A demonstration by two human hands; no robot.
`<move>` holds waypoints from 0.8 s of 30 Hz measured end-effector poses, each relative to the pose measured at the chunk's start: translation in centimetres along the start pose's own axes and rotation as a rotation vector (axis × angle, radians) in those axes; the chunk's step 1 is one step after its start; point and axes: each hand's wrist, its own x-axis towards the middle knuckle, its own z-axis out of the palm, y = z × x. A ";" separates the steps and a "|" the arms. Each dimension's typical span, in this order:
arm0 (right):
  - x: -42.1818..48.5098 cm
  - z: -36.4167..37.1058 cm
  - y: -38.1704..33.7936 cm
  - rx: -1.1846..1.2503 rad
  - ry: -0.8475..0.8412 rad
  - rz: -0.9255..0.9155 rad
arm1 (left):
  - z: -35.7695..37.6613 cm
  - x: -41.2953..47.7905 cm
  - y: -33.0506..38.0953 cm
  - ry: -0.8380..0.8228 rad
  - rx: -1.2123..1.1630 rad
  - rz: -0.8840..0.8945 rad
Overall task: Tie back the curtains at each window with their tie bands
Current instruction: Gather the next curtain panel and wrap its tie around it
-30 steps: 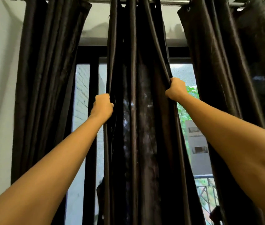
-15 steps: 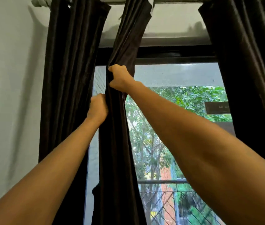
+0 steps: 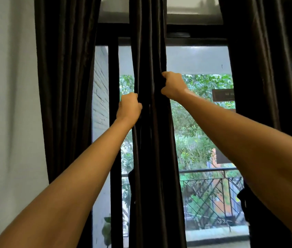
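Your left hand (image 3: 129,106) and right hand (image 3: 173,85) both clench the gathered curtain (image 3: 156,158) hanging before the window (image 3: 198,59), which seems soft and slippery, so grip the whole bunch.

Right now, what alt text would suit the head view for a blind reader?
Two hands grip a bunched dark curtain at mid-window, the left hand lower than the right hand. Dark side curtains hang at both sides; trees and a railing show through the glass.
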 end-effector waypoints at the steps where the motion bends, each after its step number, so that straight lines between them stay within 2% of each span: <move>1: -0.8 0.2 0.2 -0.002 0.000 0.017 | 0.2 -0.5 0.1 -0.019 -0.001 0.001; 7: -5.7 3.0 1.0 0.046 -0.064 0.053 | 1.3 -4.1 0.0 -0.123 0.022 0.000; 14: -11.4 5.2 0.9 0.043 -0.102 0.019 | 2.2 -7.9 -1.2 -0.130 -0.025 -0.046; 19: -15.9 7.7 1.4 0.145 -0.152 -0.011 | 2.8 -10.6 -2.1 -0.141 -0.093 -0.081; 24: -19.8 9.9 2.0 0.154 -0.127 -0.018 | 3.3 -13.0 -2.8 -0.151 -0.089 -0.121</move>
